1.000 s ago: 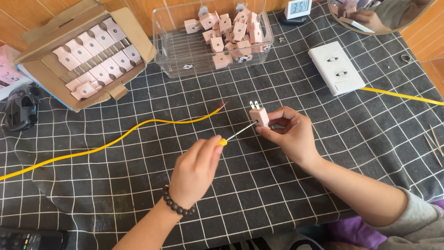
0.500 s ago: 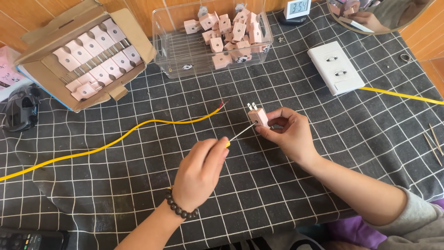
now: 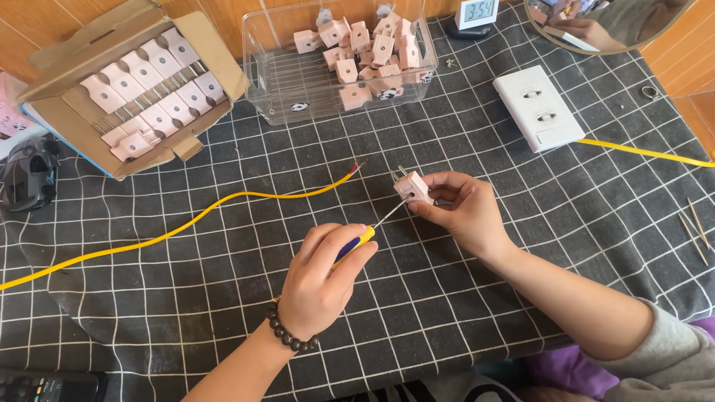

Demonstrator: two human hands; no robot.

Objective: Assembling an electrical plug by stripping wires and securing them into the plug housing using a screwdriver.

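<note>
My right hand (image 3: 462,212) holds a small pink plug (image 3: 412,185) with two metal prongs pointing up and left. A screwdriver (image 3: 363,234) with a yellow and blue handle sits in my left hand (image 3: 320,279); its thin shaft runs up to the plug's side. A dark bead bracelet circles my left wrist. The stripped end of a yellow cable (image 3: 223,205) lies on the cloth just left of the plug.
A black grid-patterned cloth (image 3: 521,298) covers the table. At the back stand a cardboard box (image 3: 52,82) of pink plugs, a clear bin (image 3: 275,89) with several more, a white socket plate (image 3: 538,108) and a small clock (image 3: 474,13). Toothpicks (image 3: 693,227) lie at right.
Both hands have stayed almost in place. My left hand has turned slightly on the screwdriver, whose tip remains at the plug.
</note>
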